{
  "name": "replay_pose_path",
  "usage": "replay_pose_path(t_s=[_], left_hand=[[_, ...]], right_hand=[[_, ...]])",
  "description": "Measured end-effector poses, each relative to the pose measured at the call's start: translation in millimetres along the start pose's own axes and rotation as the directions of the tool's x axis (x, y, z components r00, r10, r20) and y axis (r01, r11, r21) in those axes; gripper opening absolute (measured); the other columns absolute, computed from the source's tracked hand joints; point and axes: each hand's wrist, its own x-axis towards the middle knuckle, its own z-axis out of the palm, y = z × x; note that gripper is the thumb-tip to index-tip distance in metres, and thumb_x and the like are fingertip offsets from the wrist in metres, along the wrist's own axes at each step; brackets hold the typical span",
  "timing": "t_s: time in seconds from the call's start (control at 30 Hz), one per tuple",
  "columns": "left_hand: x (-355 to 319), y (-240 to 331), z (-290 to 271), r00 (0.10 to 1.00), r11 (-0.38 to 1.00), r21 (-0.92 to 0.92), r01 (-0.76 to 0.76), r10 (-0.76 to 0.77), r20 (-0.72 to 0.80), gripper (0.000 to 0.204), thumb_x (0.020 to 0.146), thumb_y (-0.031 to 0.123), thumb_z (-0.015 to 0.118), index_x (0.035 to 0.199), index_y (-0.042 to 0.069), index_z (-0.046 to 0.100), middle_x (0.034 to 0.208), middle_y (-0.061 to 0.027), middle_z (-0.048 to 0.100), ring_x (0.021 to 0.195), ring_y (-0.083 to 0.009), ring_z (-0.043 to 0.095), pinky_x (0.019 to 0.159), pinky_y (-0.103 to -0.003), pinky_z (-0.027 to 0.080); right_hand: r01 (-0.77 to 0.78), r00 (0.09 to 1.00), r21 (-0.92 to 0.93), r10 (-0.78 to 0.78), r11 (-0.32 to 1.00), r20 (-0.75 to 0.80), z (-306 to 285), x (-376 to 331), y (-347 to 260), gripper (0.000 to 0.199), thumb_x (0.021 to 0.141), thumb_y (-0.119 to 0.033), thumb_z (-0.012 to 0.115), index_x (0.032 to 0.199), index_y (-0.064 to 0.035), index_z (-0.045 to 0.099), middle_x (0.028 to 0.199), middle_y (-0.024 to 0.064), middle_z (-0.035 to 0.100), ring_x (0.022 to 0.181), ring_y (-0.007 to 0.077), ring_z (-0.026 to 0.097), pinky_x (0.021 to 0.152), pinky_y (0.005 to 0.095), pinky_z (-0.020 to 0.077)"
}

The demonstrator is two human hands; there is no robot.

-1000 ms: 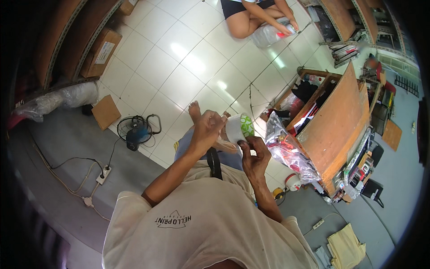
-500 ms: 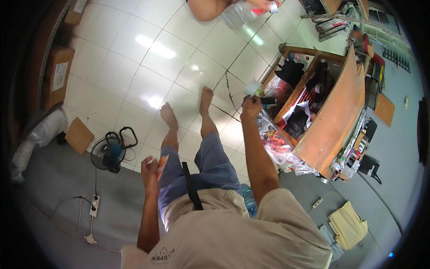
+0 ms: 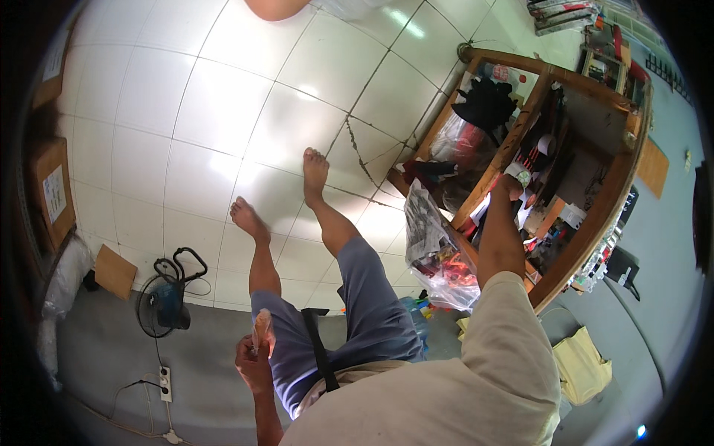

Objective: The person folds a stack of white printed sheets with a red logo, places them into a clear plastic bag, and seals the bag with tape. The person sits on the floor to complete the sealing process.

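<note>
So the left hand [image 3: 253, 362] was down by the thigh, fingers pinched together on a crumpled clear plastic wrapper [image 3: 263, 332] with a pinkish-orange tint, which poked up in front of the blue-grey shorts [image 3: 375, 297]. The right arm was stretched way out over an open wooden cabinet [image 3: 547, 78], and the right hand [image 3: 510, 186] had its fingers clamped on a white-and-green tape roll [image 3: 519, 174], over the cluttered compartment right of the divider. Exact finger placement was too small to make out, tbh. A black cloth item [image 3: 485, 102] sat in the compartment left of that, and a clear plastic bag [image 3: 445, 276] with red stuff inside was beside the cabinet, near the forearm.
</note>
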Motion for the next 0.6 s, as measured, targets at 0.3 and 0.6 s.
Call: replay_pose_path(t_s=[0.3, 0.6], left_hand=[[-9, 69, 19, 0.949, 0.947, -0.089, -0.308, 0.313, 0.037, 0.019, 0.081, -0.001, 0.072, 0.100, -0.002, 0.069, 0.105, -0.0112, 0.067, 0.098, -0.0206, 0.063, 0.087, -0.033, 0.050], [39, 125, 42, 0.810, 0.856, 0.016, -0.516, 0.482, 0.335, 0.036, 0.097, 0.033, 0.057, 0.103, -0.002, 0.059, 0.085, -0.0065, 0.057, 0.080, -0.0133, 0.052, 0.073, -0.028, 0.044]], right_hand=[[0.078, 0.995, 0.214, -0.064, 0.974, -0.071, -34, -149, -34, 0.085, 0.086, -0.039, 0.058, 0.152, -0.0014, 0.019, 0.151, 0.0303, 0.026, 0.136, 0.0482, 0.032, 0.108, 0.0518, 0.0348], [0.148, 0.240, 0.886, -0.885, 0.439, 0.399, -240, -474, 103, 0.071, 0.089, -0.007, 0.060, 0.149, 0.0004, 0.023, 0.143, 0.0290, 0.038, 0.129, 0.0402, 0.044, 0.106, 0.0430, 0.0378]])
